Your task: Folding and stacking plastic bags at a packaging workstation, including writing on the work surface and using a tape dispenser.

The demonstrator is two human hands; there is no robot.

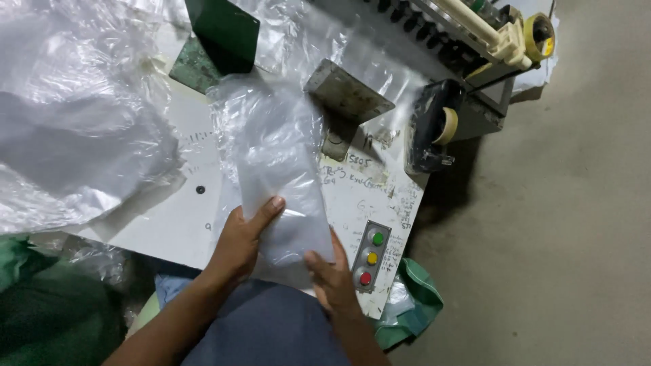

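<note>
Holding a clear plastic bag (281, 169) flat on the white table (169, 224), the two hands grip it at its near end: the left hand (241, 247) is curled around the left edge with the thumb lying on top, and the right hand (332, 274) pinches the lower right corner between thumb and fingers. The bag stretches away from the hands toward the far side of the table.

It looks very light, thin and limp, with a slick, crinkled skin (it would likely slide or fold over itself if taken by one point only). Its edges and corners, where both hands are now, seem the surest places to take hold, since the middle would just bunch up.

Just to the right of the right hand, a narrow grey button panel (371, 256) sits at the table's edge with three round buttons in a row: green farthest, yellow in the middle, red nearest. Handwritten marks cover the table top beyond that panel.

Well to the left of the left hand lies a big heap of loose clear plastic sheeting (74, 129). Beyond the bag stand a green metal bracket (217, 41) and a grey metal bracket (346, 95). Farther off to the right is a black tape dispenser (434, 125) with a pale roll, and a second tape roll (541, 35) beyond it.
</note>
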